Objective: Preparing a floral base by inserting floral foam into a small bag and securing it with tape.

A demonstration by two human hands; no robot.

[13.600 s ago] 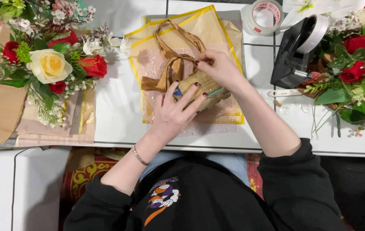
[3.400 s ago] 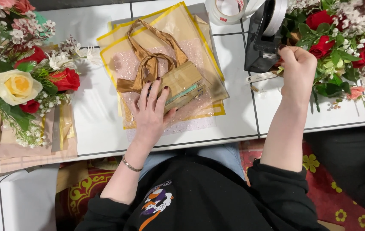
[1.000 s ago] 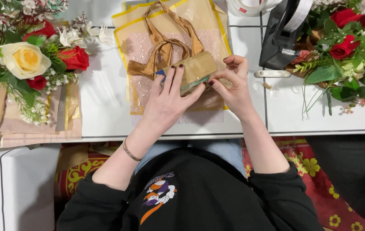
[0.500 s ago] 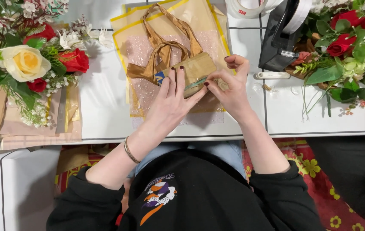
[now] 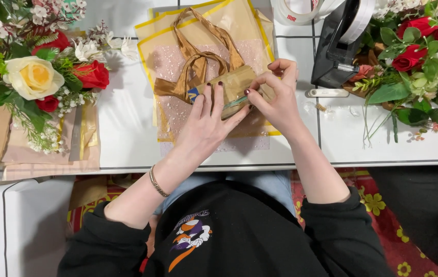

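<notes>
The underside of the small gold-wrapped box (image 5: 237,88) is lying hidden beneath both hands, and its near edge is hard to make out behind the fingers. The box is sitting on the yellow-edged clear wrapping sheets (image 5: 239,25), whose far corners are running off the top of the view.

The left hand (image 5: 209,123) is lying flat, fingers spread, pressing down on the box's left part. The right hand (image 5: 276,96) is curling at the box's right end, thumb and fingertips pinching there; whether tape is between them is too small to tell.

A satin gold ribbon (image 5: 193,61) is looping just beyond the box. A black tape dispenser (image 5: 338,46) is standing to the box's right, partly cut off, and flower bouquets are flanking both sides.
</notes>
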